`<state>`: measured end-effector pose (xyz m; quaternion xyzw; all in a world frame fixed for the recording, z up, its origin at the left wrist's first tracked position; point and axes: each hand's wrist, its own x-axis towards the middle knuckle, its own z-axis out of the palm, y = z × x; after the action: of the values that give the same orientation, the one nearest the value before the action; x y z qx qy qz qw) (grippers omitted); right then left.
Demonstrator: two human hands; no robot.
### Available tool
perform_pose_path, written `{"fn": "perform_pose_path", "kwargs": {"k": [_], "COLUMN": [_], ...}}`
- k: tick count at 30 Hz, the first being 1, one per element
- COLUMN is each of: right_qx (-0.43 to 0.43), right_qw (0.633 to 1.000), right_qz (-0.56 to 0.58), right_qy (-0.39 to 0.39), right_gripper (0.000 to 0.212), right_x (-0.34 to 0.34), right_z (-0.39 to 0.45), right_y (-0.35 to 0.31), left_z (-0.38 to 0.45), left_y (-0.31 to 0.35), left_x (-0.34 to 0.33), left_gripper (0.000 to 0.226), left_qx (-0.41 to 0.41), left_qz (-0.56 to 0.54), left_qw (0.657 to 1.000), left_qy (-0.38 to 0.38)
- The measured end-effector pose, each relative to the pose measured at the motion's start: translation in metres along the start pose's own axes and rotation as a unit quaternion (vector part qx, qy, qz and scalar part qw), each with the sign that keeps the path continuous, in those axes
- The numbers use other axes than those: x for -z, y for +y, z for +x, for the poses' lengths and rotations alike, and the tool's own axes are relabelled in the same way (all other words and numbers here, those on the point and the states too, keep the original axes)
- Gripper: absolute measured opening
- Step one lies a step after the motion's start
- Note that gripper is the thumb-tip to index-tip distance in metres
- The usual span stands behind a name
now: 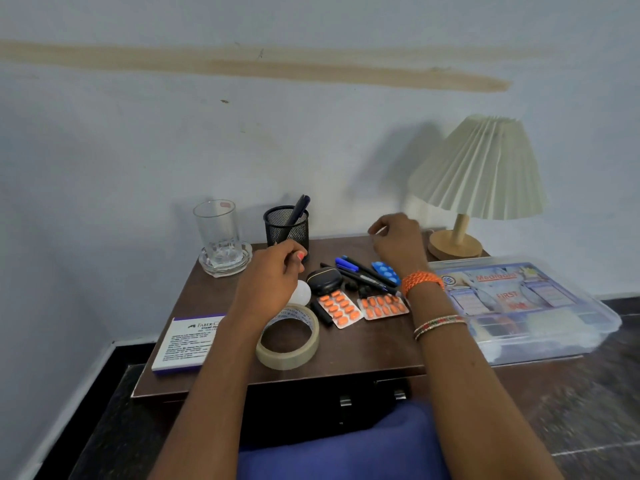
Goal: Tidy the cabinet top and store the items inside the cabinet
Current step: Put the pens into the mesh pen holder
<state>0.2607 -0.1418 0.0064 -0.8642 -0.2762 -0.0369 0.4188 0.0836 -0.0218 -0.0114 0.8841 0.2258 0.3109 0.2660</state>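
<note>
My left hand (273, 271) and right hand (398, 242) hang loosely curled, holding nothing, over the pens (363, 273) in the middle; I think they're light, stiff, and best pinched mid-barrel.

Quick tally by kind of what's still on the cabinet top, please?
Orange pill strips: 2
Blue pill strip: 1
Tape roll: 1
Glass: 1
Mesh pen cup: 1
Lamp: 1
First aid box: 1
Stamp pad box: 1
Black case: 1
Loose pens: several, too overlapped to count
Total without loose pens: 10
</note>
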Motion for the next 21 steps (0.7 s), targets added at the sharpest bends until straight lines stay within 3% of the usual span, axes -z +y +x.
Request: {"fn": "perform_pose_path", "kwargs": {"k": [3, 7, 15, 21], "right_qx": [0.002, 0.0, -0.031, -0.035], "right_qw": [0.996, 0.993, 0.968, 0.959], "right_qz": [-0.042, -0.063, -0.208, -0.232], "right_qy": [-0.073, -0.104, -0.138, -0.162], "right_gripper": [0.022, 0.013, 0.026, 0.036], "right_x": [-0.013, -0.023, -0.033, -0.035], "right_z": [-0.005, -0.005, -0.008, -0.011], "right_y": [0.008, 0.004, 0.004, 0.003], "left_z": [0.0, 0.0, 0.001, -0.001], "left_y": [0.0, -0.001, -0.002, -0.002], "left_x": [-0.003, -0.005, -0.007, -0.004], "left_gripper": [0.018, 0.018, 0.018, 0.018], "left_qx": [-0.003, -0.004, -0.015, -0.014], "left_qz": [0.006, 0.013, 0.019, 0.018], "left_qw": [1.0, 1.0, 0.999, 0.999], "left_qy": [-0.011, -0.02, -0.034, -0.035]}}
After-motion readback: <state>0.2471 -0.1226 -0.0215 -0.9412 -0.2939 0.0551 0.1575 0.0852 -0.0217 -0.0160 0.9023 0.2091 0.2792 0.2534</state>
